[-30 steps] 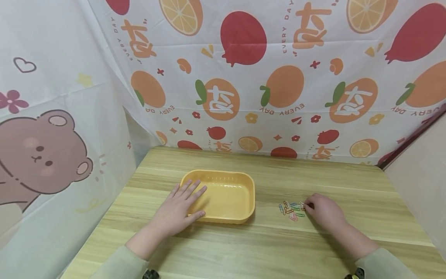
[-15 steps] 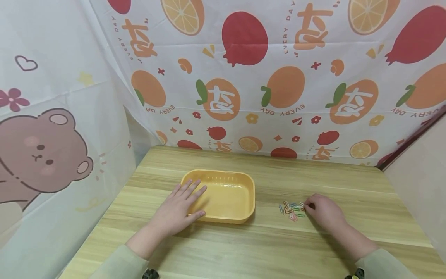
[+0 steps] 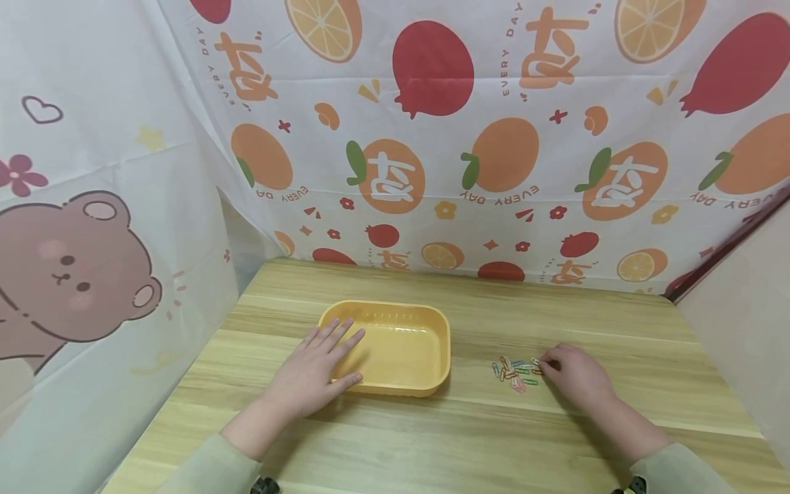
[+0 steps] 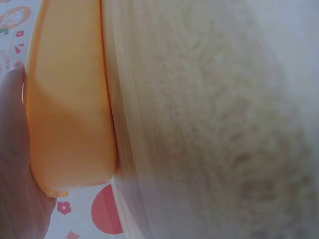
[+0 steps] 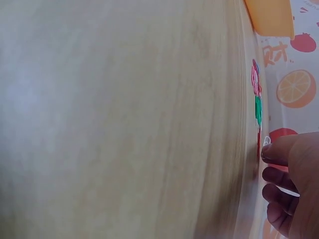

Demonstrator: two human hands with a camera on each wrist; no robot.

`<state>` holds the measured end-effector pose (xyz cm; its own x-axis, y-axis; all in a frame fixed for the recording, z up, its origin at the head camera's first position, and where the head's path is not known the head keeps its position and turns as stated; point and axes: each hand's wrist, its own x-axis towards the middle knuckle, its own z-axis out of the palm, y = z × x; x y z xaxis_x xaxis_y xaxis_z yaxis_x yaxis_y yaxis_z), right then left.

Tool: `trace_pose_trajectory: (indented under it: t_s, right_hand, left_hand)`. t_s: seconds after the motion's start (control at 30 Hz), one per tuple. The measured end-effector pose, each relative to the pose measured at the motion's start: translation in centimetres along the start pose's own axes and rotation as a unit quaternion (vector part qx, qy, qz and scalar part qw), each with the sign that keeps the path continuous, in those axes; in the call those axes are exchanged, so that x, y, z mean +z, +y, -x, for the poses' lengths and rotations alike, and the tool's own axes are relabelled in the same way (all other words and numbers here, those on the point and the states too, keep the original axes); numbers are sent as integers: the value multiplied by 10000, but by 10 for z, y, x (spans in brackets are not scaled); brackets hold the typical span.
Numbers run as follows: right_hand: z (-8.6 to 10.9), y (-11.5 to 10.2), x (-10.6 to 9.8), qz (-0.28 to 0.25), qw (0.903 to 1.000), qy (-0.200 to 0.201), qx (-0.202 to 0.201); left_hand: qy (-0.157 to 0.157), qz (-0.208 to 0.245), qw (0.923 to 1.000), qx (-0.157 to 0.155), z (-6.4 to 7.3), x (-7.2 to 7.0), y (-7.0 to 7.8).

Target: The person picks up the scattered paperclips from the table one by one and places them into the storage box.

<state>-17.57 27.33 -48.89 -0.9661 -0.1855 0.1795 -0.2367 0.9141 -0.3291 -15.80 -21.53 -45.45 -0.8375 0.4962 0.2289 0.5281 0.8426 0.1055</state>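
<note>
A shallow yellow plastic tray stands on the table, left of the middle. My left hand rests over its left rim with the fingers spread and straight; in the left wrist view part of that hand shows beside the tray's wall. To the right of the tray lies a small pile of coloured paper clips. At the pile's right edge my right hand pinches a white paper clip between thumb and fingertips. In the right wrist view the white clip stands up at the thumb tip, the other fingers curled.
The wooden table ends at the back against a fruit-printed cloth. A bear-printed cloth hangs on the left, and a pale panel borders the right side.
</note>
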Motion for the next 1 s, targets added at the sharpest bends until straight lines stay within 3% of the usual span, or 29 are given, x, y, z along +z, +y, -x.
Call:
trace_pose_trajectory:
  t_s: [0.57, 1.0]
  right_hand:
    - [1, 1, -2, -290, 9993, 125, 200]
    - [-1, 1, -6, -566, 9979, 92, 310]
  left_hand:
    - [-219, 28, 9997, -82, -1, -1, -1]
    - [-59, 21, 10000, -16, -1, -2, 0]
